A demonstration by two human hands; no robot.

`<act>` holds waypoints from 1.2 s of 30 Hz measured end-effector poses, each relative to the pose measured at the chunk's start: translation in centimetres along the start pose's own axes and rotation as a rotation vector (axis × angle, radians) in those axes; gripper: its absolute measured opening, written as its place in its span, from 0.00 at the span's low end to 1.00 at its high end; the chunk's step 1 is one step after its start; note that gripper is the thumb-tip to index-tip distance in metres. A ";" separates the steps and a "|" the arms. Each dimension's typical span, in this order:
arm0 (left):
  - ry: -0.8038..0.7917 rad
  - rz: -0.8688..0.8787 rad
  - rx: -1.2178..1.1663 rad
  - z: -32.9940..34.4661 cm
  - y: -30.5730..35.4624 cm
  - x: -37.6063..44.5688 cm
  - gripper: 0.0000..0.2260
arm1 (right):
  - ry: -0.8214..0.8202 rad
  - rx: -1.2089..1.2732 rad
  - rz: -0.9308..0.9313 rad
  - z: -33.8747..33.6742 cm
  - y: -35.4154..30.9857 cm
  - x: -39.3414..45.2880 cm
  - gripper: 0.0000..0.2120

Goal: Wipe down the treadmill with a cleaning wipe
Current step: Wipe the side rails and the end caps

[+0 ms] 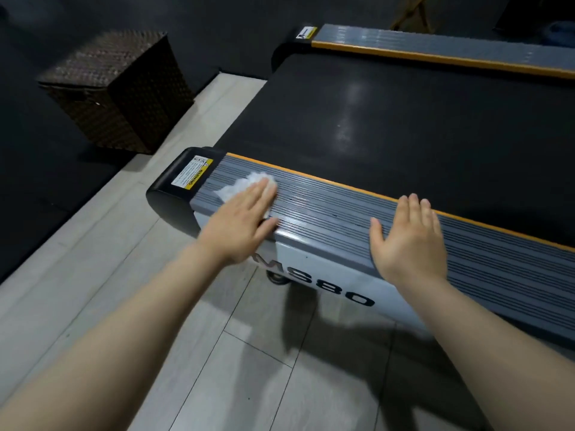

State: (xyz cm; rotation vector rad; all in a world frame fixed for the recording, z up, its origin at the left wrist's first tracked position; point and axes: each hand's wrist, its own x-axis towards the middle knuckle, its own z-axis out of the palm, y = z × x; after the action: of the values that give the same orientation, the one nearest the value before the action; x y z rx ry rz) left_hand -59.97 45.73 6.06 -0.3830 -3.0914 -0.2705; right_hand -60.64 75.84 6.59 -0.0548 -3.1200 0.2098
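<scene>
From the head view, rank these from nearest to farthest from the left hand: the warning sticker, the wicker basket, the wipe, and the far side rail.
1. wipe: pressed under the left hand, on the near rail.
2. warning sticker: on the black end cap, beyond the wipe.
3. wicker basket: on the floor, far left.
4. far side rail: across the belt.

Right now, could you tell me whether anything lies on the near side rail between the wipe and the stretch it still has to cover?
Yes: the right hand rests flat on the near side rail, further along from the wipe pressed under the left hand. The ribbed stretch between them shows nothing else.
</scene>
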 end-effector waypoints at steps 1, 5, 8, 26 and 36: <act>0.029 -0.118 -0.013 -0.5 -3.0 -0.3 0.35 | 0.001 -0.003 0.004 0.0 0.0 0.0 0.35; 0.055 -0.375 -0.116 -1.5 -8.4 -1.8 0.30 | 0.011 -0.005 -0.005 0.2 -0.1 0.4 0.35; 0.127 -0.385 -0.114 -0.5 -4.8 -2.7 0.32 | 0.010 0.004 -0.001 -0.1 -0.2 0.2 0.35; 0.336 -0.311 -0.226 -1.2 -1.6 -1.3 0.19 | 0.025 0.038 -0.002 -0.1 -0.2 0.3 0.35; 0.183 -0.107 -0.333 -0.8 -6.7 -1.1 0.19 | -0.158 0.145 -0.593 -0.4 -16.0 1.0 0.30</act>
State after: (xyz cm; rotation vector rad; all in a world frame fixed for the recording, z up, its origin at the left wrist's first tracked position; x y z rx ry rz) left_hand -60.54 38.92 5.72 -0.1837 -2.8875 -0.7812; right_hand -62.17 60.09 9.18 0.9087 -3.0812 0.4356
